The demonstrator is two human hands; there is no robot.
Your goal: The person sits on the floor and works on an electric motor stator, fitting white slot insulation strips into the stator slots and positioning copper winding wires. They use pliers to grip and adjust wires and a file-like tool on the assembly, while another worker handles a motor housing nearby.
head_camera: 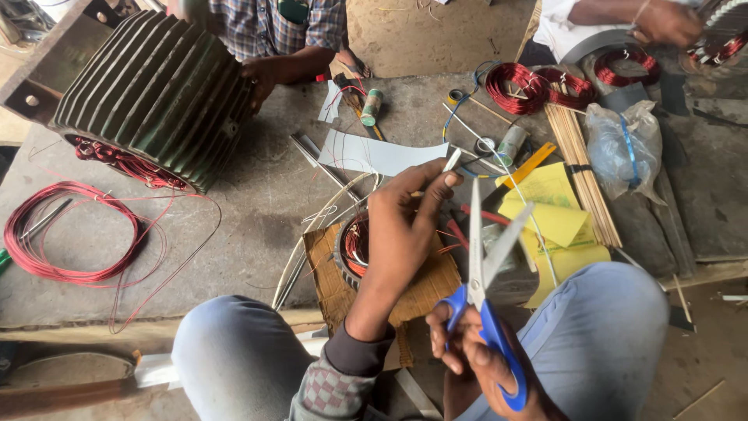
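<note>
My left hand [405, 226] reaches forward and pinches a narrow white strip [452, 160] between thumb and fingers, above a small round stator with red copper windings [354, 245] resting on a piece of cardboard [425, 290]. My right hand [475, 362] grips blue-handled scissors [485, 265], blades open and pointing up toward the strip, just right of my left hand. My knees in blue trousers frame both hands.
A large green finned motor housing [156, 93] lies at the far left, a co-worker's hand [257, 78] on it. A red wire coil [66, 230], white paper sheet [374, 154], yellow papers [553, 210], wooden sticks [580, 168], plastic bag [623, 148] and red coils [538, 86] crowd the bench. Another person's hand [666, 22] works at the far right.
</note>
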